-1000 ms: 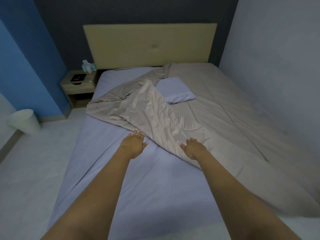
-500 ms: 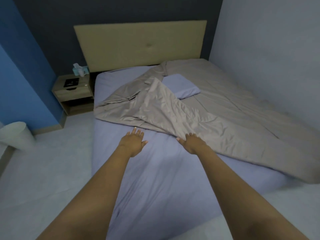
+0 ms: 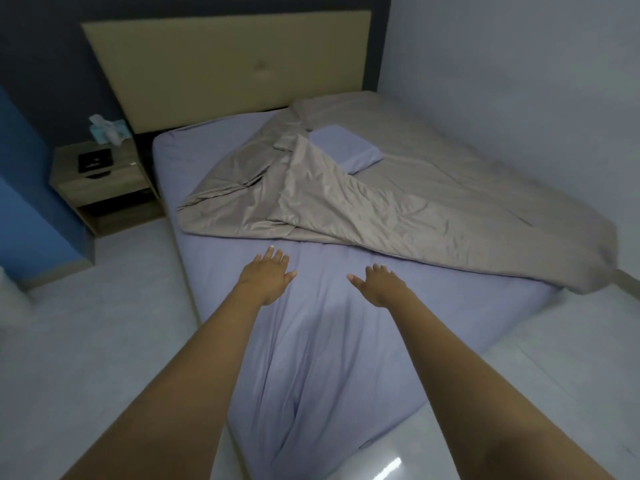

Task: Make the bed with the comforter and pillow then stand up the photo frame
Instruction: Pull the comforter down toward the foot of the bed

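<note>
A beige comforter [image 3: 433,206] lies rumpled across the bed [image 3: 329,341], folded back over itself on the left, its right corner hanging past the bed's edge. A lavender pillow [image 3: 343,148] rests on the comforter near the middle. A dark photo frame [image 3: 94,160] lies flat on the nightstand [image 3: 100,188]. My left hand [image 3: 267,276] hovers open over the bare lavender sheet, just short of the comforter's near edge. My right hand [image 3: 382,284] is also open above the sheet, apart from the comforter.
A beige headboard [image 3: 228,64] backs the bed. A tissue box [image 3: 105,130] stands at the nightstand's rear. The right wall [image 3: 519,81] runs close along the bed. Pale floor [image 3: 86,341] lies to the left and at the bed's foot.
My view has shifted left and back toward the bed's foot corner. Both hands have drawn away from the comforter's edge; my right hand no longer touches it.
</note>
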Demonstrator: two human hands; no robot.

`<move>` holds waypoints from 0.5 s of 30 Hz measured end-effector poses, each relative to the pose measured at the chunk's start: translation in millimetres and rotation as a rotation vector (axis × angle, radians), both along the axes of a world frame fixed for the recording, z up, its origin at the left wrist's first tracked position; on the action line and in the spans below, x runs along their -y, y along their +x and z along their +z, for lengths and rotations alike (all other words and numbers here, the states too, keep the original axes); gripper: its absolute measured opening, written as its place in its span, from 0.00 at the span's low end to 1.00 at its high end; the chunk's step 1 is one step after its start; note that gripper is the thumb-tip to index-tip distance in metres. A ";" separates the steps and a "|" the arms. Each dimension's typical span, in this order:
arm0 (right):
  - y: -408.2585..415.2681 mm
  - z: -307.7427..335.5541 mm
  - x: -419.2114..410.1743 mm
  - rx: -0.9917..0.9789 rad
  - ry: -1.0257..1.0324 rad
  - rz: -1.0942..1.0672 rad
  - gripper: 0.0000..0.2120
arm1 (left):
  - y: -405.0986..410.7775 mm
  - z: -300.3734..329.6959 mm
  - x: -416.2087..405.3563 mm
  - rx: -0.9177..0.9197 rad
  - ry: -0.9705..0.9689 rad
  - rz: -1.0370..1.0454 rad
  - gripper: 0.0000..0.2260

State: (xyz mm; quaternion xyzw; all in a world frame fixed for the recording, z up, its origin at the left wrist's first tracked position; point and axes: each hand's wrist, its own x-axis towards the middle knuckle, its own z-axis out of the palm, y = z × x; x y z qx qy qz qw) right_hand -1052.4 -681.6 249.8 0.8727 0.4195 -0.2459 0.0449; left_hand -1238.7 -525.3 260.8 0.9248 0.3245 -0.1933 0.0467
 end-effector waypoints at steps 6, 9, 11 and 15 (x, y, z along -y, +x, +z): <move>-21.4 -2.6 -53.4 -0.016 0.033 -0.007 0.36 | -28.5 -6.6 -53.2 -0.007 0.011 -0.001 0.27; -30.1 -12.4 -72.6 0.003 0.012 -0.046 0.30 | -33.7 -7.8 -78.3 -0.013 -0.012 -0.032 0.27; -36.6 -14.8 -86.5 -0.001 0.012 -0.101 0.26 | -35.7 -8.9 -96.1 -0.009 -0.006 -0.071 0.27; -62.4 -17.1 -111.1 0.000 0.017 -0.191 0.24 | -38.1 -11.0 -136.8 0.010 -0.008 -0.186 0.27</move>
